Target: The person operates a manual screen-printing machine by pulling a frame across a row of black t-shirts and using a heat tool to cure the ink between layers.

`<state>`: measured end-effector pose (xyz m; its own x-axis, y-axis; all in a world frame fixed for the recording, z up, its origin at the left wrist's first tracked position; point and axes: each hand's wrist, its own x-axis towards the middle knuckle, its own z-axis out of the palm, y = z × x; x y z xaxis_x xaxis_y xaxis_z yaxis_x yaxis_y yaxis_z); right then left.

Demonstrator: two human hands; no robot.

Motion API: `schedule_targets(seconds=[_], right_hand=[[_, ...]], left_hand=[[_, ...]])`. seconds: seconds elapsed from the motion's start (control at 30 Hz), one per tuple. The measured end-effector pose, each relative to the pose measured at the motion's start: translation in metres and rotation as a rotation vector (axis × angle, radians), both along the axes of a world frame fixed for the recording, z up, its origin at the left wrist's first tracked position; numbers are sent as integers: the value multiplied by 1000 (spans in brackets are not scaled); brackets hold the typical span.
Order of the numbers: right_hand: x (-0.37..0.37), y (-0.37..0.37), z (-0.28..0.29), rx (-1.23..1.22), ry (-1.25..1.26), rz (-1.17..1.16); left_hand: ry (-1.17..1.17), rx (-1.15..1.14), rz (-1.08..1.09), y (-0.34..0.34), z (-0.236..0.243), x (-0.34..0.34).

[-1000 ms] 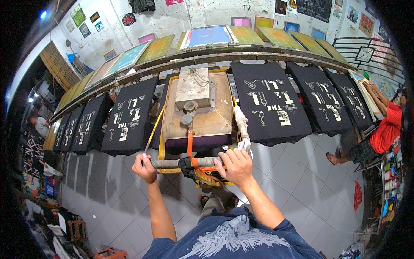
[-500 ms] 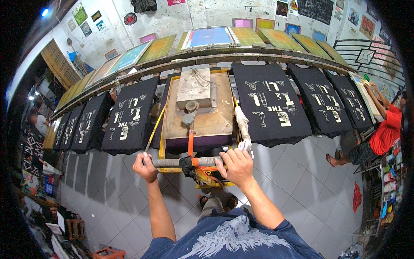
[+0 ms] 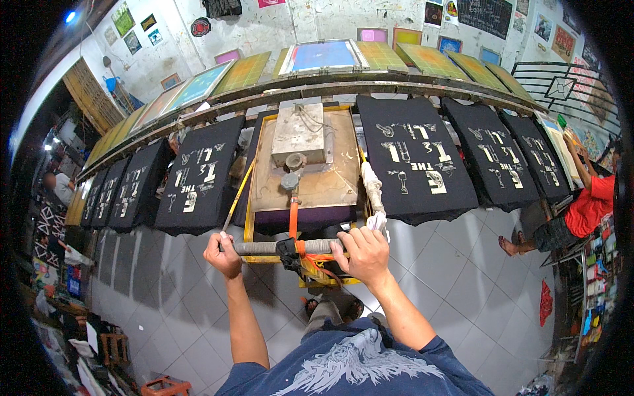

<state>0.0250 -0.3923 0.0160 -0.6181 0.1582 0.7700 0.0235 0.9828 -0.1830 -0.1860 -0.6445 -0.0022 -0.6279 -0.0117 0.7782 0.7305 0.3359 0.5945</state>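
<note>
My left hand [image 3: 223,254] is closed around the left end of a grey-wrapped handle bar [image 3: 260,249]. A thin yellow rod [image 3: 239,197] runs down to its fingers. My right hand [image 3: 364,253] is wrapped over the bar's right part, close to a white cloth bundled on the frame's right side [image 3: 372,188]. The bar belongs to a yellow-framed cart carrying a flat, stained metal panel [image 3: 337,179] with a metal box [image 3: 298,135] on top. An orange hose [image 3: 293,218] leads from a round grey fitting [image 3: 290,181] to the bar, where black wrapping [image 3: 287,254] is tied. The panel sits over a dark shirt [image 3: 310,216].
Black shirts with pale prints [image 3: 411,158] lie on boards along a long bench, left and right of the cart. Framed screens [image 3: 322,58] lean behind. A person in red [image 3: 598,198] works at the right end. An orange stool [image 3: 166,386] stands on the tiled floor at lower left.
My hands keep their hold on the bar, and the cart shows hardly any movement. At the right, the person in red has shifted their arms slightly.
</note>
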Motion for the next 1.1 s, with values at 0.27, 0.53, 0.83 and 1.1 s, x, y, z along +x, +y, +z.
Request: schedule_targets(seconds=[0.27, 0.53, 0.83, 1.1], right_hand=[[1, 1, 1, 0, -14, -9], [-1, 2, 3, -26, -15, -25], [-11, 16, 25, -224, -159, -221], [-8, -12, 32, -146, -306, -342]], left_hand=[[-6, 3, 1, 1, 0, 0], [-22, 14, -1, 0, -2, -1], [-26, -28, -22, 11, -10, 5], [-46, -64, -118, -8, -1, 1]])
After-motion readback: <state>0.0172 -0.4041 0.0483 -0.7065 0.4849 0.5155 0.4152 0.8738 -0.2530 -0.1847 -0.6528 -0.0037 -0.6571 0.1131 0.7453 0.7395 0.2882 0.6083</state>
